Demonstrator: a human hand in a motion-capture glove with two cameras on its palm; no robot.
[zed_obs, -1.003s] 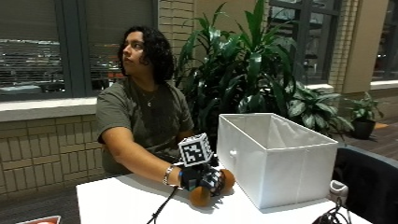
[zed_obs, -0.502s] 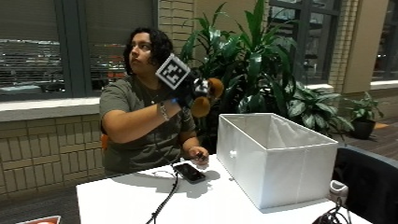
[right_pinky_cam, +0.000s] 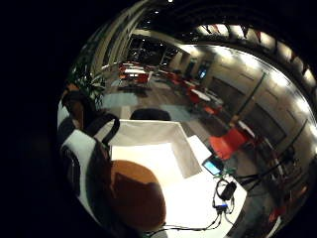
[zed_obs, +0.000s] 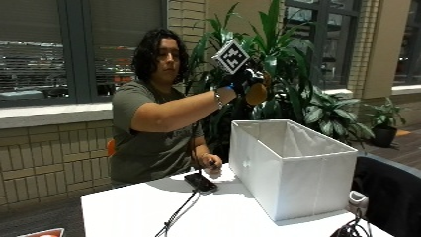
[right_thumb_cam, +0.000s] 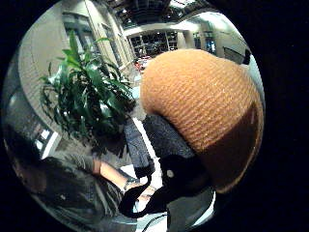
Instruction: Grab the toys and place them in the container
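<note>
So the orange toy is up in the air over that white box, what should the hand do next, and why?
Probably lower it a little and let go. The gloved right hand grips the orange knitted toy above the open white container, and the palm view shows the container's empty inside right below the toy, so it should drop in.

My white table (zed_obs: 138, 207) fills the lower frame. On it, at right, stands the white container (zed_obs: 289, 168); a black phone (zed_obs: 200, 181) lies centre, my bare hand (zed_obs: 210, 163) just beside it.
</note>
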